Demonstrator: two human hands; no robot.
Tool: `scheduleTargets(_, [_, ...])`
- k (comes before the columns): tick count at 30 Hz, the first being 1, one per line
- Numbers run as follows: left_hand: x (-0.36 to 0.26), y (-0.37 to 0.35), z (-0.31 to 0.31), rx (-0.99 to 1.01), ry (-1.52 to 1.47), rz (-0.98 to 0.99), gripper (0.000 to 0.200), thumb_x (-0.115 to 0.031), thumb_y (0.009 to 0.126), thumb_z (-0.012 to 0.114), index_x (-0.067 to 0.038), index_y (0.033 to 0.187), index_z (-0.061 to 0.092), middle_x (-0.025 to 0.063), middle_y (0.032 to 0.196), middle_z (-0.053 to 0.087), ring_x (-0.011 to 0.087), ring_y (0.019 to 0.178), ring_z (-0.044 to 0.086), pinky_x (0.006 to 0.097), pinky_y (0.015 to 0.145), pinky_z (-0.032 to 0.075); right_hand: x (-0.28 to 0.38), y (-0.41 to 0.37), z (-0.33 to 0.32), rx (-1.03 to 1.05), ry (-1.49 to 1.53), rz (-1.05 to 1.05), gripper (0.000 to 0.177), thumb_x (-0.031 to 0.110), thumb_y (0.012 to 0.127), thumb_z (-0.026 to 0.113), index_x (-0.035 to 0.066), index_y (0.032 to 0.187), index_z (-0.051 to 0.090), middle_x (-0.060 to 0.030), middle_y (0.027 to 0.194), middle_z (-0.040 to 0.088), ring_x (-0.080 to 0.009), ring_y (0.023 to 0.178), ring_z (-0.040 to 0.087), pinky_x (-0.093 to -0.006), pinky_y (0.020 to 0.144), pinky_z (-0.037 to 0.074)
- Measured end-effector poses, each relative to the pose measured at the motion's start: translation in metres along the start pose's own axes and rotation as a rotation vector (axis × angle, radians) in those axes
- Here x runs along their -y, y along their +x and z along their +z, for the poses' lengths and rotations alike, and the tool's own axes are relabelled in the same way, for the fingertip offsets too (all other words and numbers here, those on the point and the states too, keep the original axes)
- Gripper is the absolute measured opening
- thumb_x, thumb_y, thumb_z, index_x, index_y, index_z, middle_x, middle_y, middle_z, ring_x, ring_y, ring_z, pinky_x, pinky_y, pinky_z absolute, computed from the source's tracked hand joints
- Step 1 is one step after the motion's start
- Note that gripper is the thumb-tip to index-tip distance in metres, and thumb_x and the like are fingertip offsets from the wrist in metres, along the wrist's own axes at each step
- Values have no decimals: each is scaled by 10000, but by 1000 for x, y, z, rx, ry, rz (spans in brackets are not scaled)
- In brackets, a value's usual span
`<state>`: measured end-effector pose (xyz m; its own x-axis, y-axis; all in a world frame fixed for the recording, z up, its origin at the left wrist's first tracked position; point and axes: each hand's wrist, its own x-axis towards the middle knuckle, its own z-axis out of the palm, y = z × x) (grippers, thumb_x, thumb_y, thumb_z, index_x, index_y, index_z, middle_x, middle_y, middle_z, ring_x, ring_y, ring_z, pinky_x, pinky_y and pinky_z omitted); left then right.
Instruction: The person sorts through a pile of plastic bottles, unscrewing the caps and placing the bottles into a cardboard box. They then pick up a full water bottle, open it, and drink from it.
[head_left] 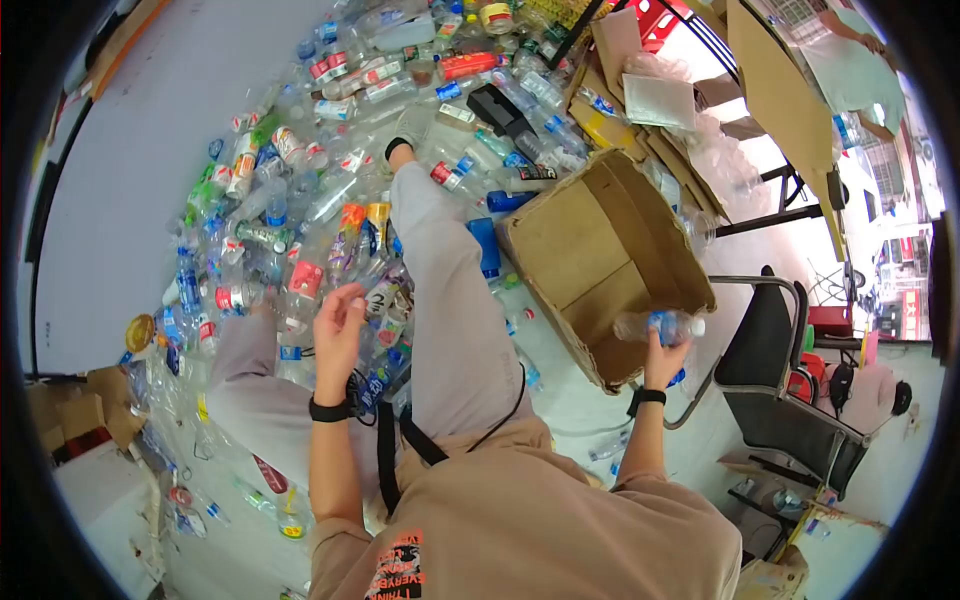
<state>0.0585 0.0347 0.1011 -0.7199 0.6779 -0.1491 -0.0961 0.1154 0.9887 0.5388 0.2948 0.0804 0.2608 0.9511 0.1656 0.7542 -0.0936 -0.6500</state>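
Clear bottle (632,327) held at the rim of a cardboard box (575,230)

Head view: orange letters on the brown shirt (570,530) read "EVERYBODY" and "I THINK". The clear bottle has a blue label and a white cap, but its wording is too small to read, as are the red and blue labels across the pile of plastic bottles (305,280).

One bottle is in the right hand (664,362), its fingers wrapped round it, lying sideways over the box's near right edge. The left hand (340,325) is half open, fingers bent, with nothing visible in it, over the pile. There is one large open box; the bottles in the pile are too many to count. Each wrist wears one black band.

The pile spreads over a pale floor (250,560). Flattened cardboard (780,100) and a black chair (760,340) stand at the right; one other person (850,65) shows at upper right.
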Motion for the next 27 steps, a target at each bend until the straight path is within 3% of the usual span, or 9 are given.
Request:
scheduleTargets(3, [-14,5,17,44,69,-2,231,-119,941,601,3,1137,610,27,1034,643,71,835,561,226,772,458,-66,-5,2,-99,-83,129,584,237,730,825,-21,1169,538,-154,1130,621,-256,1015,601,-353,931,454])
scheduleTargets(5, [-9,10,27,52,93,38,234,-117,926,615,-11,1134,618,49,1055,642,85,812,589,238,748,470,-140,-4,33,24,195,174,618,286,700,843,-36,1145,560,-187,1115,626,-288,1018,608,-365,932,456])
scheduleTargets(6, [-12,12,36,118,191,15,249,-97,931,597,-18,1167,601,66,1083,630,118,901,598,261,815,476,-149,-10,46,-43,139,139,643,310,671,849,-51,1126,575,-211,1078,640,-311,999,622,-372,911,469])
scheduleTargets(9, [-3,29,77,275,321,168,312,-108,905,617,-74,1214,591,133,1199,571,207,1004,608,307,869,492,-114,-21,60,132,-45,87,638,288,661,846,-60,1121,573,-207,1046,654,-300,974,635,-368,885,483])
scheduleTargets(11, [6,48,118,300,493,463,356,-127,821,659,-44,1164,612,211,1138,597,328,1076,595,428,856,503,-105,-20,67,99,-171,54,605,276,658,839,-52,1097,582,-194,1013,669,-299,938,647,-369,863,494])
scheduleTargets(15, [34,87,214,438,666,268,446,-151,801,671,-130,1240,593,265,1389,406,443,1246,455,471,992,446,-99,-27,52,117,-54,86,522,233,633,840,2,1028,588,-173,983,676,-325,922,650,-400,848,497])
scheduleTargets(16, [43,92,234,425,651,267,446,-151,801,671,-130,1240,593,265,1389,406,443,1246,455,471,992,446,-95,-31,47,84,-166,16,499,226,640,837,9,1011,583,-161,982,676,-311,916,650,-394,848,497])
scheduleTargets(21, [110,131,288,437,752,282,442,-72,788,624,-137,1225,615,239,1354,443,450,1087,538,469,934,479,-120,-27,35,192,90,180,564,196,687,821,-32,1144,583,-135,1070,669,-241,955,639,-354,902,481])
scheduleTargets(27, [89,113,276,652,1009,321,211,3,739,630,4,945,678,208,1115,547,403,899,636,430,729,574,-132,-48,-30,278,267,428,377,32,727,743,1,1080,612,-60,994,677,-162,879,627,-305,829,490])
